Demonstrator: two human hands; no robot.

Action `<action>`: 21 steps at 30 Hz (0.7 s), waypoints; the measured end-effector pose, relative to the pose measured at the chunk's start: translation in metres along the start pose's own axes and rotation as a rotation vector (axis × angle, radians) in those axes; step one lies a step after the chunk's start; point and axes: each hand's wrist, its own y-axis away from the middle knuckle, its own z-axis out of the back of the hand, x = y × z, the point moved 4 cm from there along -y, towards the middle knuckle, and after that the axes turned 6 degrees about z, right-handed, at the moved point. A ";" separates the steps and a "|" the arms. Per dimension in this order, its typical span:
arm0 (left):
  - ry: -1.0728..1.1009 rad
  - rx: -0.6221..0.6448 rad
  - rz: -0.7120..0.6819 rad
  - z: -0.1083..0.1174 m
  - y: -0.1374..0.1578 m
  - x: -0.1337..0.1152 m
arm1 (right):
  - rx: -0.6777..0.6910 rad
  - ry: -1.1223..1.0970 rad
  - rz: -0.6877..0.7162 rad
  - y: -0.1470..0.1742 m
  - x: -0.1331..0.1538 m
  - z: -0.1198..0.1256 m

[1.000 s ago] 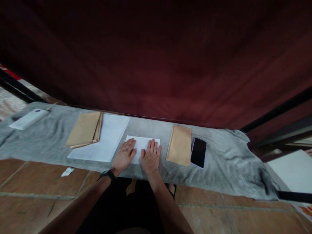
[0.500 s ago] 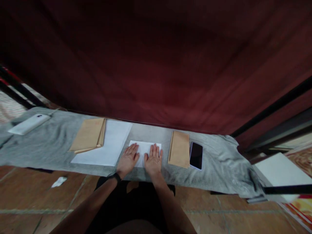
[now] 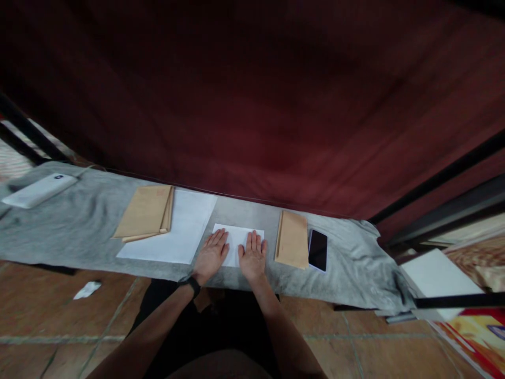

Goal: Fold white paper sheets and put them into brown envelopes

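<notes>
A small white sheet of paper (image 3: 235, 241), possibly folded, lies on the grey cloth in front of me. My left hand (image 3: 212, 254) rests flat on its left part, fingers stretched out. On its right part my right hand (image 3: 253, 258) lies flat too, palm down. Left of the hands, larger white paper (image 3: 189, 226) is partly covered by brown envelopes (image 3: 144, 211). More brown envelopes (image 3: 292, 239) lie in a stack to the right of my right hand.
A phone (image 3: 317, 250) with a dark screen lies beside the right envelopes. At the far left of the grey cloth (image 3: 355, 258) is a white device (image 3: 39, 190). A dark red curtain (image 3: 252, 105) hangs behind. A white scrap (image 3: 87, 290) lies on the tiled floor.
The camera view has shifted slightly. Both hands remain flat on the small white paper, with at most a slight slide; the envelopes and phone stay in place.
</notes>
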 end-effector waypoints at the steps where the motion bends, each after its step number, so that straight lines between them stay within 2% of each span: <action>1: 0.006 0.000 -0.002 0.001 0.000 0.000 | 0.024 -0.008 -0.016 -0.003 0.001 0.002; 4: 0.028 -0.018 0.012 0.003 0.000 -0.004 | 0.069 -0.036 -0.028 -0.013 0.009 0.009; 7: 0.048 -0.026 0.003 0.004 0.000 -0.013 | 0.103 -0.085 0.082 -0.020 0.022 0.009; 9: 0.060 0.015 -0.045 0.001 -0.001 -0.023 | 0.134 -0.104 0.151 -0.020 0.027 0.006; 12: 0.045 0.087 -0.083 -0.003 0.000 -0.030 | 0.143 -0.082 0.149 -0.017 0.024 0.001; 21: -0.006 -0.011 0.014 0.001 0.011 0.000 | -0.021 0.052 0.026 0.002 -0.006 0.006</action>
